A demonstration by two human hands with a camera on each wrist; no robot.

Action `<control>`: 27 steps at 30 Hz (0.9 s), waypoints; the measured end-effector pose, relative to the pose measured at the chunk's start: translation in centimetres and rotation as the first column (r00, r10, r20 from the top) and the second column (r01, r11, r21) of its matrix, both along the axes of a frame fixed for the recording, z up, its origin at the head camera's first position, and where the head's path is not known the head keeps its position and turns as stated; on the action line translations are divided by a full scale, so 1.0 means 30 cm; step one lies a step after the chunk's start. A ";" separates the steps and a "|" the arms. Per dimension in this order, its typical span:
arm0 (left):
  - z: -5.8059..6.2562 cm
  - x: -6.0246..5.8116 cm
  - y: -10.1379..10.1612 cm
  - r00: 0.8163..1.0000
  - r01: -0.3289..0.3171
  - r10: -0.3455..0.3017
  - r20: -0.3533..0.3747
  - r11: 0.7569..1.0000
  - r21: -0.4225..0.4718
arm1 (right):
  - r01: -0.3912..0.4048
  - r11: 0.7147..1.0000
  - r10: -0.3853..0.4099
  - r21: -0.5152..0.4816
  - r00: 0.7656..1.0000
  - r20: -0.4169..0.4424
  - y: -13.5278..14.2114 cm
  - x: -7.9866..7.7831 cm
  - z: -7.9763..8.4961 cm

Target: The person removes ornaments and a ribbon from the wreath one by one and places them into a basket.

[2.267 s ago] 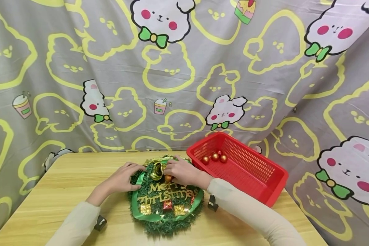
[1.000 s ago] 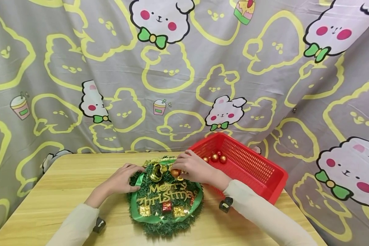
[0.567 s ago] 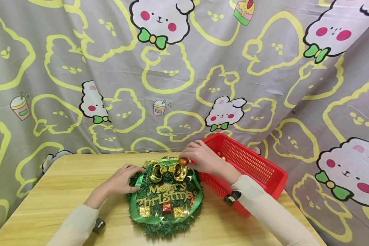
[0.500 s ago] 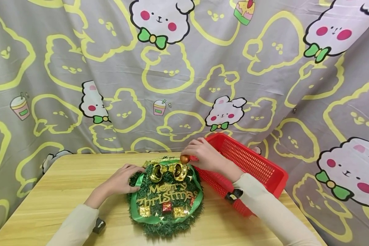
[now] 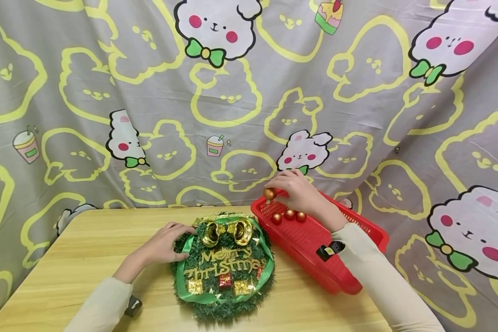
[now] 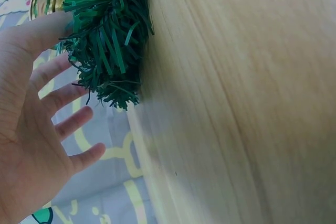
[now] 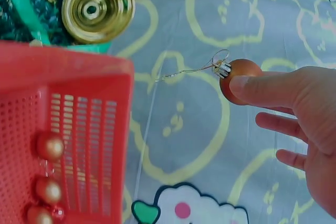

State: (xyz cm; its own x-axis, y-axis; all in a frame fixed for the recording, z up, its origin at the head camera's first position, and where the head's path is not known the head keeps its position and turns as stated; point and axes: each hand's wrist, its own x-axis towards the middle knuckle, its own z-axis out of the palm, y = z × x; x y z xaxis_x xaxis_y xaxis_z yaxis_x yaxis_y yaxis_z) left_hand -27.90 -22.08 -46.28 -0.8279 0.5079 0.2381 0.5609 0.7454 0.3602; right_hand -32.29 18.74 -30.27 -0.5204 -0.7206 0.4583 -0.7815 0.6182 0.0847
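My right hand pinches a copper-gold Christmas bauble between thumb and fingers, above the left end of the red plastic basket. In the right wrist view a thin hanging string trails from the silver cap of this bauble. A green tinsel Christmas wreath lies on the table, with two gold bells, "Merry Christmas" lettering, small gift boxes and a green ribbon. My left hand rests at the wreath's left edge, its fingers loosely spread against the tinsel.
Several gold baubles and a small red one lie in the basket, which stands right of the wreath. A wooden table carries everything. Behind it hangs a grey patterned curtain.
My right hand has lifted the bauble from between the two bells and carried it right and back, over the basket. Both bells now show fully. The left hand stays at the wreath.
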 end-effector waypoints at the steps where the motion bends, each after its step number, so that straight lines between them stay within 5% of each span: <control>1: 0.000 0.000 0.000 1.000 0.001 -0.001 -0.001 1.000 0.001 | 0.005 1.000 -0.005 0.001 1.000 -0.001 0.010 -0.007 0.002; 14: -0.001 -0.002 -0.002 1.000 0.000 0.000 0.001 1.000 -0.004 | 0.135 0.991 -0.134 -0.009 0.986 0.096 0.123 -0.081 -0.033; 27: -0.004 -0.003 -0.003 1.000 -0.005 0.005 0.010 1.000 -0.009 | 0.165 0.986 -0.166 0.014 0.981 0.104 0.182 -0.173 -0.192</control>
